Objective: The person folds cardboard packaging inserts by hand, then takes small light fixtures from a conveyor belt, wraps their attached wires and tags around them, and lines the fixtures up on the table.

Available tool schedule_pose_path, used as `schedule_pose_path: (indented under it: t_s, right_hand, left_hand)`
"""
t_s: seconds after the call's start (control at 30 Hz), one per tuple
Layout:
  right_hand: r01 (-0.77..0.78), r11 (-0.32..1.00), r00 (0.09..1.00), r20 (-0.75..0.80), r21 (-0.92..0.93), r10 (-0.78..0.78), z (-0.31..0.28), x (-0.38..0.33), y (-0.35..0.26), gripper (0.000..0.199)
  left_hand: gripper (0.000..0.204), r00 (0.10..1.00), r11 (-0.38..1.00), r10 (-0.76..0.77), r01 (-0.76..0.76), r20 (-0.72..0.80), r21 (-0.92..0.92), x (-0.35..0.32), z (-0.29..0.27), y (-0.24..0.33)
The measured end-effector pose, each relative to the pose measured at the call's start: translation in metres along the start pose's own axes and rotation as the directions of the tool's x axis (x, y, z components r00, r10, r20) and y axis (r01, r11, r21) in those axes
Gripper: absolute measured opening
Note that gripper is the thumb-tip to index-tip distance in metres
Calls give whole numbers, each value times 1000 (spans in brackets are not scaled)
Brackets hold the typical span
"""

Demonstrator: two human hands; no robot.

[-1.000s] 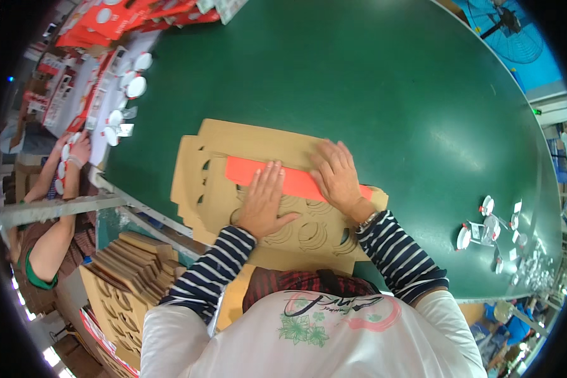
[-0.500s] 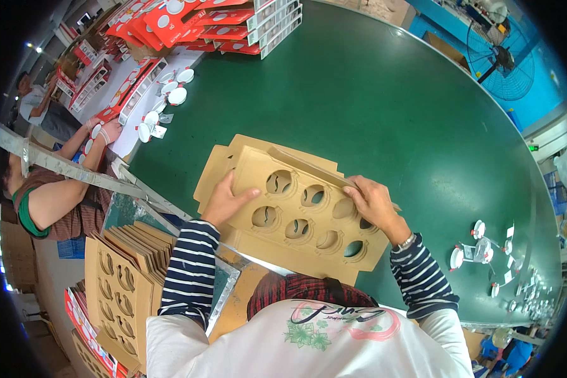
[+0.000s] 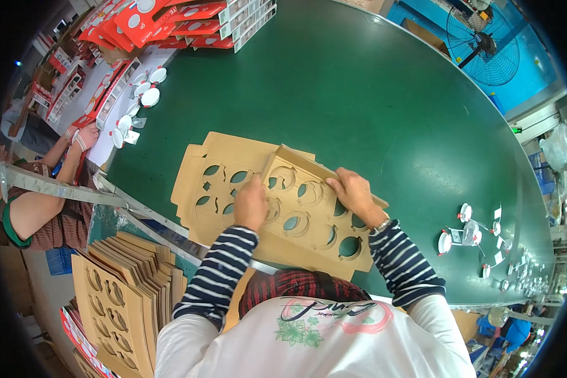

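Observation:
A brown cardboard insert [image 3: 299, 242] with round cut-outs lies in front of me, its far and left edges folded up. My left hand [image 3: 251, 203] is closed at its left edge, with the fingertips partly hidden. My right hand [image 3: 354, 191] pinches the raised far edge toward the right, thumb on the near side. Under the insert lies a second flat cardboard sheet [image 3: 192, 173] with leaf-shaped slots, its left part sticking out.
A stack of cut cardboard sheets [image 3: 116, 302] stands left of me beside a metal rail [image 3: 63, 184]. White round lamps [image 3: 150, 97] and red boxes [image 3: 198, 27] sit far left, near a co-worker's hand [image 3: 87, 137]. More white lamps [image 3: 445, 242] lie right on the green table [image 3: 384, 120].
My left hand has moved right from the insert's top face to its left edge, which now stands up. More of the lower sheet shows. The right hand stays on the far edge.

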State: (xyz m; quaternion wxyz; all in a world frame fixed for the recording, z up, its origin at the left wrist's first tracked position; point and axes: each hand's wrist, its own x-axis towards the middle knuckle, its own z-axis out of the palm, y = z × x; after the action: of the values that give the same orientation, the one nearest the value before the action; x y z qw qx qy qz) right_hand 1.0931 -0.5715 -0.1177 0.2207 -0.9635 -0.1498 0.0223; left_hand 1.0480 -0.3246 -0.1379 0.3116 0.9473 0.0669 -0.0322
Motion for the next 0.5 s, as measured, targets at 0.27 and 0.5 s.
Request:
schedule_pose_path:
  t_s: [0.27,0.5]
  right_hand:
    - [16,1000,999,39,-24,-15,15,16,20,34]
    - [29,999,999,30,-13,-29,9,21,14,33]
  left_hand:
    - [87,990,970,136,-125,-39,210,-13,46,24]
    - [114,975,923,217,-220,44,315,-16,41,33]
